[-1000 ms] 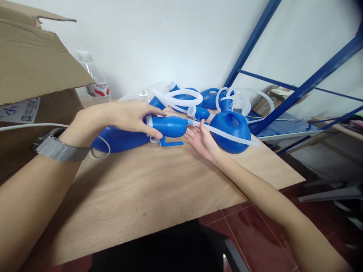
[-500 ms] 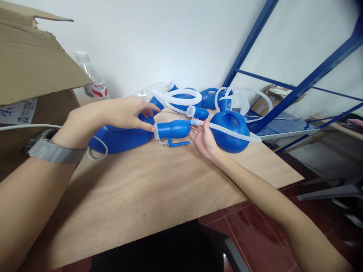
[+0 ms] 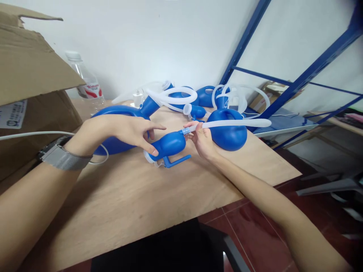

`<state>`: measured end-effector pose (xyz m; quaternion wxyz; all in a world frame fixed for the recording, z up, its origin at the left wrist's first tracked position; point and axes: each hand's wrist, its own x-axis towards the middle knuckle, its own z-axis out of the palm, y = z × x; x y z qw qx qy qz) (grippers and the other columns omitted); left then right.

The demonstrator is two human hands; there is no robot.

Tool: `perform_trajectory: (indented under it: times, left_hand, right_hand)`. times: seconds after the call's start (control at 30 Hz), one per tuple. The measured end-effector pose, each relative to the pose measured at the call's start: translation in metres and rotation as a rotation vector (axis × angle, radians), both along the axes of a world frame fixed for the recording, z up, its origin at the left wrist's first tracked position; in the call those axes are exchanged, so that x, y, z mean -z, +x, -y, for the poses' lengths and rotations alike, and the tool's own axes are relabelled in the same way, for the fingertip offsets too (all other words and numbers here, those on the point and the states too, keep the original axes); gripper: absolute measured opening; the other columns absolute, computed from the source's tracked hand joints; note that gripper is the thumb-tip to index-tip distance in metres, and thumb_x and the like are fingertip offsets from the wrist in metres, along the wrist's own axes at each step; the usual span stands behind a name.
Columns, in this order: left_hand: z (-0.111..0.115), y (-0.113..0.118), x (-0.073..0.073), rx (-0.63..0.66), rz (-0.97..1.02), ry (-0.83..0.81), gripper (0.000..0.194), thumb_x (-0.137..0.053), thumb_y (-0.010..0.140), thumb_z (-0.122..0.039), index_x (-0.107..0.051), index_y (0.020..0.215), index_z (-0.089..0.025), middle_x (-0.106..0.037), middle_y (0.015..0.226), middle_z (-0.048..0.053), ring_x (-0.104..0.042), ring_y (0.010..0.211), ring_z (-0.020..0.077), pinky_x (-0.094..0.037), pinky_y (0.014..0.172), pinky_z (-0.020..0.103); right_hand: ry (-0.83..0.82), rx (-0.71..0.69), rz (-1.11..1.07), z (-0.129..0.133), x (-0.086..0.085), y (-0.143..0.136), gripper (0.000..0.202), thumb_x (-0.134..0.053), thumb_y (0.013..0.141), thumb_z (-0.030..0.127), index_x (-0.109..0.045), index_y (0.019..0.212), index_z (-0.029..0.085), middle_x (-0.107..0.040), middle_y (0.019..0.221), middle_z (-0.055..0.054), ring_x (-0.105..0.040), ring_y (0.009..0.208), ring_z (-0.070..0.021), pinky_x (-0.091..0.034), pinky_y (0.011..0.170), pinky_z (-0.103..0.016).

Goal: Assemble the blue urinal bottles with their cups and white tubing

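Observation:
A blue plastic urinal cup [image 3: 171, 143] with a white-capped mouth and a blue side handle [image 3: 178, 160] is tilted over the table. My left hand [image 3: 133, 132] has it loosely by the neck, thumb on top, index finger stretched out. From its other end, a clear connector leads into a white hose [image 3: 238, 123]. My right hand [image 3: 202, 141] is closed around the hose near that joint, some fingers hidden behind it. Behind my left hand lies a blue urinal bottle [image 3: 116, 110], partly covered. A round blue bottle [image 3: 228, 134] stands just beyond my right hand.
More blue bottles [image 3: 204, 97] and coiled white hoses [image 3: 183, 96] sit along the wall, with a smaller blue cup [image 3: 198, 112] before them. An open cardboard box [image 3: 34, 60] and a water bottle [image 3: 89, 85] are left. A blue metal shelf [image 3: 283, 99] stands right.
The cup has come nearer and swung, its capped mouth now lower left. Both hands moved with it; my right fingers have closed on the hose, whose free end has risen.

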<state>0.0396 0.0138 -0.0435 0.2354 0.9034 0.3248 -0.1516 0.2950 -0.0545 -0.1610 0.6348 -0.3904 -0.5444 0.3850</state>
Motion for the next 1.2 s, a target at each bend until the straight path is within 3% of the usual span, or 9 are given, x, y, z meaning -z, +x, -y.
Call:
perform_trajectory:
  times: [0.17,0.33,0.5,0.6,0.73,0.87,1.0,1.2]
  left_hand:
    - [0.003,0.006,0.007,0.142,0.073,-0.024,0.094,-0.071,0.084,-0.069,-0.049,0.167,-0.03,-0.069,0.155,0.009,-0.07,0.126,0.0305,-0.053,0.102,0.033]
    - [0.004,0.014,0.014,0.118,0.05,0.087,0.084,-0.068,0.085,-0.067,-0.059,0.156,-0.023,-0.075,0.145,0.013,-0.073,0.119,0.0307,-0.054,0.097,0.034]
    - [-0.007,0.007,0.012,0.118,0.158,0.275,0.076,-0.07,0.084,-0.069,-0.066,0.147,-0.027,-0.08,0.129,0.009,-0.074,0.105,0.0299,-0.052,0.088,0.034]
    - [-0.012,0.001,0.01,0.095,0.175,0.437,0.077,-0.07,0.084,-0.07,-0.066,0.148,-0.028,-0.082,0.116,0.008,-0.074,0.096,0.0307,-0.049,0.081,0.035]
    - [-0.009,0.005,0.011,0.116,0.123,0.556,0.072,-0.067,0.087,-0.065,-0.066,0.148,-0.027,-0.081,0.107,0.01,-0.073,0.091,0.0319,-0.045,0.078,0.037]
    - [-0.004,0.012,0.011,0.127,0.146,0.558,0.071,-0.068,0.087,-0.062,-0.066,0.148,-0.027,-0.079,0.118,0.011,-0.073,0.099,0.0327,-0.046,0.081,0.037]
    - [-0.01,0.008,0.01,0.115,0.212,0.554,0.069,-0.071,0.083,-0.063,-0.071,0.139,-0.023,-0.074,0.13,0.014,-0.069,0.114,0.0364,-0.049,0.094,0.041]
    - [-0.022,-0.004,0.006,0.094,0.313,0.576,0.073,-0.076,0.075,-0.062,-0.071,0.136,-0.021,-0.068,0.136,0.014,-0.063,0.127,0.0394,-0.049,0.107,0.044]
  right_hand:
    - [0.032,0.075,0.095,0.001,-0.001,0.001,0.063,-0.073,0.084,0.086,-0.079,0.09,0.024,-0.07,0.086,-0.003,-0.061,0.071,-0.0158,-0.055,0.063,-0.032]
    - [0.016,0.128,0.054,0.0,-0.001,0.0,0.053,-0.085,0.08,0.076,-0.08,0.1,0.027,-0.073,0.096,-0.004,-0.067,0.08,-0.0189,-0.059,0.066,-0.033]
    - [-0.067,0.143,-0.13,-0.007,0.004,0.004,0.047,-0.098,0.071,0.061,-0.079,0.096,0.026,-0.076,0.098,-0.002,-0.073,0.096,-0.0212,-0.066,0.088,-0.039]
    - [-0.159,0.099,-0.273,-0.009,0.011,0.004,0.046,-0.102,0.067,0.056,-0.078,0.091,0.026,-0.079,0.103,-0.002,-0.074,0.109,-0.0224,-0.063,0.106,-0.042]
    - [-0.2,0.028,-0.323,-0.009,0.014,0.003,0.044,-0.1,0.072,0.055,-0.079,0.098,0.026,-0.081,0.114,-0.005,-0.069,0.131,-0.0254,-0.057,0.119,-0.043]
    - [-0.147,0.036,-0.266,-0.009,0.01,0.005,0.049,-0.095,0.074,0.065,-0.081,0.102,0.027,-0.081,0.116,-0.005,-0.068,0.133,-0.0283,-0.056,0.119,-0.05]
    - [-0.099,-0.006,-0.199,-0.008,0.003,0.006,0.056,-0.093,0.072,0.073,-0.082,0.104,0.029,-0.079,0.125,-0.006,-0.07,0.125,-0.029,-0.055,0.117,-0.053]
    - [-0.056,-0.009,-0.11,0.0,-0.005,0.005,0.052,-0.104,0.063,0.04,-0.081,0.109,0.034,-0.079,0.113,-0.001,-0.072,0.115,-0.0271,-0.055,0.114,-0.054]
